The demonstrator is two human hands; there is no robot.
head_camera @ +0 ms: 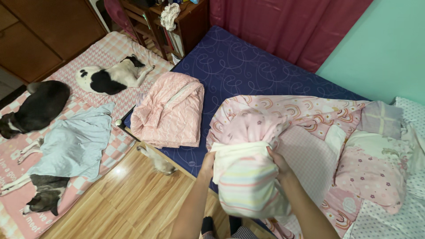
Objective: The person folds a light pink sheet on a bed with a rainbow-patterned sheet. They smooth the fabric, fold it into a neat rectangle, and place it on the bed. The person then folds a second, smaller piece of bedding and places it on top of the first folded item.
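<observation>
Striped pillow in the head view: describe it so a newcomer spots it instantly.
Start at the dark blue mattress and go to its near edge. There the left hand and right hand grip the striped pillow, half inside a pink rainbow-print pillowcase. Its pastel stripes set it apart from the folded pink blanket to its left.

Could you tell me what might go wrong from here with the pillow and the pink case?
1. The left hand and right hand hold the striped pillow only at its top, so the pink rainbow case may bunch and jam.
2. The pillow hangs past the mattress edge; if a grip slips, it could drop to the wooden floor.
3. A small light animal lies below, and could be startled.
</observation>
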